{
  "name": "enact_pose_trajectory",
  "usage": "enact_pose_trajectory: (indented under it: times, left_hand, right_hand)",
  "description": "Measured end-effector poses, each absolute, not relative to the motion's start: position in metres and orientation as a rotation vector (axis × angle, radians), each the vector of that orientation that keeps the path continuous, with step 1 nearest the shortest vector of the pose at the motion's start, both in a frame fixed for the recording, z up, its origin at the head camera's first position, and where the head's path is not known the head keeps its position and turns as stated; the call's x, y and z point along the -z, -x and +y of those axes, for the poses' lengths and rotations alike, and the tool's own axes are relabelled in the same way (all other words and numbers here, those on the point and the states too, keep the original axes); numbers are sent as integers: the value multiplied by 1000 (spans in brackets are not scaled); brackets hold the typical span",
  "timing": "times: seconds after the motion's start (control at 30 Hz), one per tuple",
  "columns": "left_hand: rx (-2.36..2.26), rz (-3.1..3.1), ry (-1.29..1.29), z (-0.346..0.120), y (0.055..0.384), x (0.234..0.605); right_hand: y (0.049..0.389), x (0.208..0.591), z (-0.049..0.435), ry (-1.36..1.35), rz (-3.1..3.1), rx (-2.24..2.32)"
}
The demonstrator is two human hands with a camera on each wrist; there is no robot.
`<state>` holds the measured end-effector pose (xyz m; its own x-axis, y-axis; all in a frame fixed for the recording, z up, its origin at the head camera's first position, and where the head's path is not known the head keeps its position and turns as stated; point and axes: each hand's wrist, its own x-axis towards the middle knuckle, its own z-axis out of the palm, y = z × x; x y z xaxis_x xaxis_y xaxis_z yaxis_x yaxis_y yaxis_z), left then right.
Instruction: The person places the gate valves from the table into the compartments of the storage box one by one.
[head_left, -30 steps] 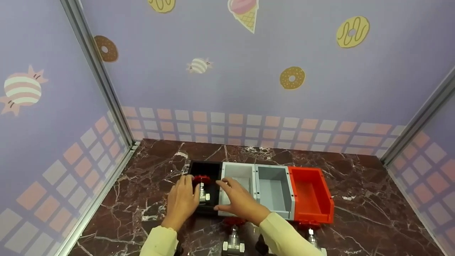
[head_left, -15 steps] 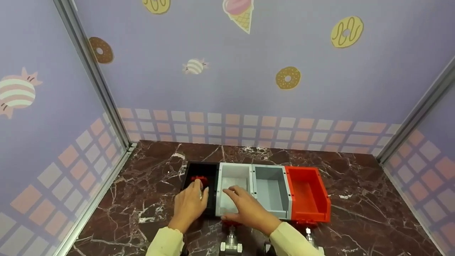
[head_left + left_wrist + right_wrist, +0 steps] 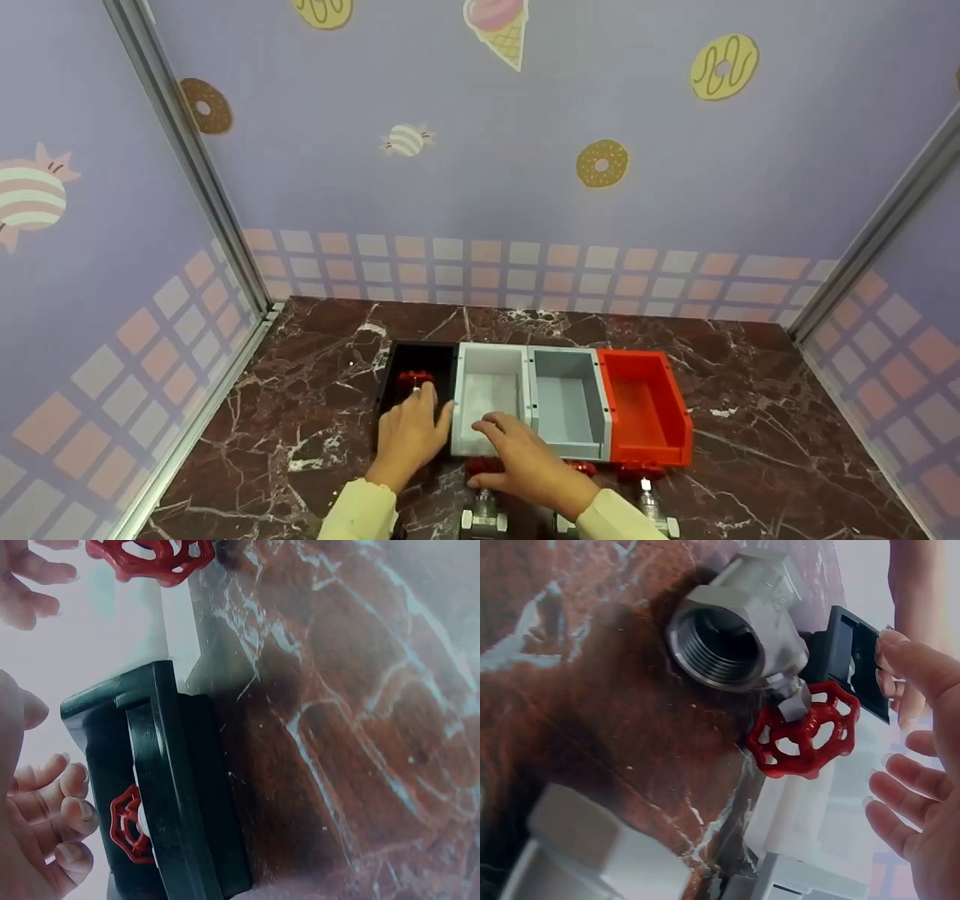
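Left hand (image 3: 412,433): over the near end of the black bin (image 3: 426,355), fingers loosely bent, thumb out to the side, holding nothing. Left wrist view has its fingertips near the red wheel of the valve (image 3: 415,378) in that bin, with a gap between them. That valve is inside the black bin, wheel toward the far end; its body is mostly hidden by the hand in the head view.

Right hand (image 3: 534,471): fingers spread, thumb well apart, grasping nothing. It is over the near edge of the white bin (image 3: 491,358) and the valves in front. Nearest is the left front valve (image 3: 484,519), on the table (image 3: 322,397); right wrist view has its red wheel and threaded mouth clear of the fingers.

Middle front valve (image 3: 581,468): red wheel shows beside the right hand, body partly covered by hand and sleeve (image 3: 622,519). Right front valve (image 3: 646,491): wheel just by the red bin (image 3: 637,397), lower part partly behind the same sleeve.

Bins sit side by side, left to right: black, white, grey bin (image 3: 564,366), red. Behind: purple wall (image 3: 480,199) with donut, candy and ice-cream prints.
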<state>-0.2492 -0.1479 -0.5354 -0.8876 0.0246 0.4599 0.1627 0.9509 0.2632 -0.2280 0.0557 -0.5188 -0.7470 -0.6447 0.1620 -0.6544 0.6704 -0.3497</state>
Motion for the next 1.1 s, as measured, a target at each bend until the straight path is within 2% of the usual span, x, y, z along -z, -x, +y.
enact_pose_trajectory:
  times: [0.63, 1.1]
  left_hand:
    - [369, -2677, 144, -133, 252, 541]
    - [364, -2698, 117, -129, 254, 544]
  right_hand:
    - [211, 534, 66, -1105, -2951, -559]
    - [200, 550, 73, -1273, -2764, -401]
